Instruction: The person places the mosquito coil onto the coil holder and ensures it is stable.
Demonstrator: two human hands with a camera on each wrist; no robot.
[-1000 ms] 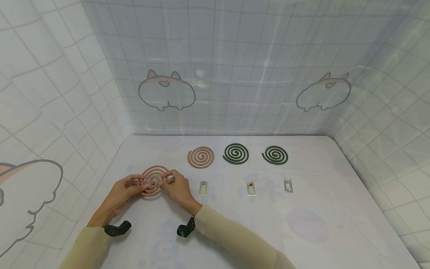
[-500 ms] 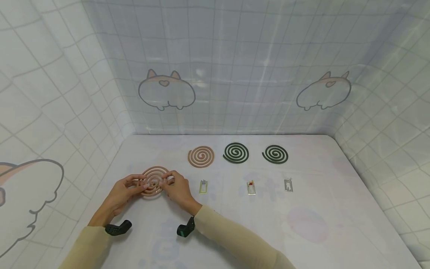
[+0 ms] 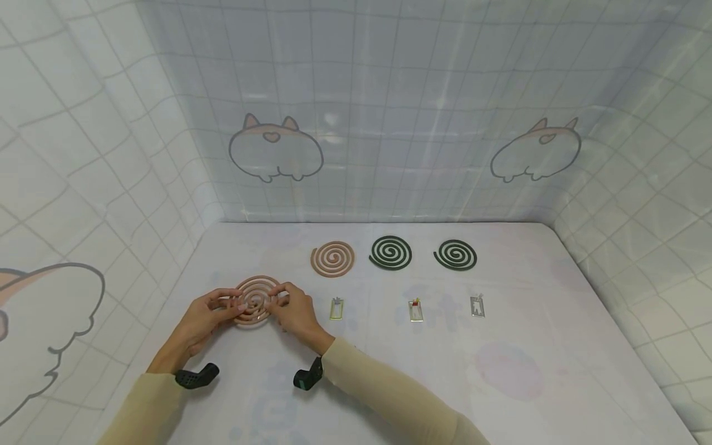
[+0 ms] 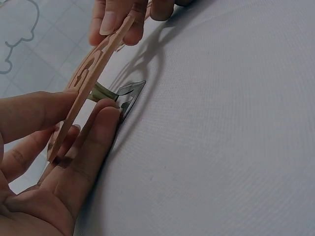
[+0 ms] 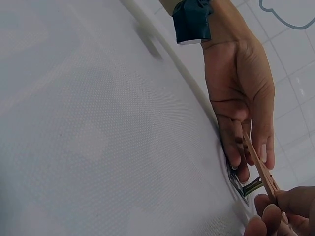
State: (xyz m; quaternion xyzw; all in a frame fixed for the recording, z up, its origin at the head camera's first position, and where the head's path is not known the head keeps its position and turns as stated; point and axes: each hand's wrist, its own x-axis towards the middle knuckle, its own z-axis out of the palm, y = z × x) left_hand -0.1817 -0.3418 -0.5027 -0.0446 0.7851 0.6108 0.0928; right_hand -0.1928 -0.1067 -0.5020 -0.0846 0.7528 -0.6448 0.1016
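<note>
Both hands hold a reddish-brown mosquito coil [image 3: 254, 303] at the left of the table. It is tilted above the cloth, over a small metal stand [image 4: 130, 91] whose upright tab reaches the coil's underside. My left hand [image 3: 203, 318] grips the coil's left side, thumb on the near face. One of its fingertips is right by the stand's base in the left wrist view. From the right, my right hand [image 3: 297, 314] pinches the coil between thumb and fingers. Seen from the head, coil and fingers hide the stand.
Along the back lie another brown coil [image 3: 334, 258] and two green coils, one in the middle [image 3: 391, 252] and one farther right [image 3: 456, 254]. In front of them are small metal stands: one yellowish [image 3: 336, 301], one with red [image 3: 415, 304], one silver [image 3: 474, 307]. Cloth walls enclose the table.
The far edge of the held coil has dipped slightly. Both hands keep their hold in nearly the same place.
</note>
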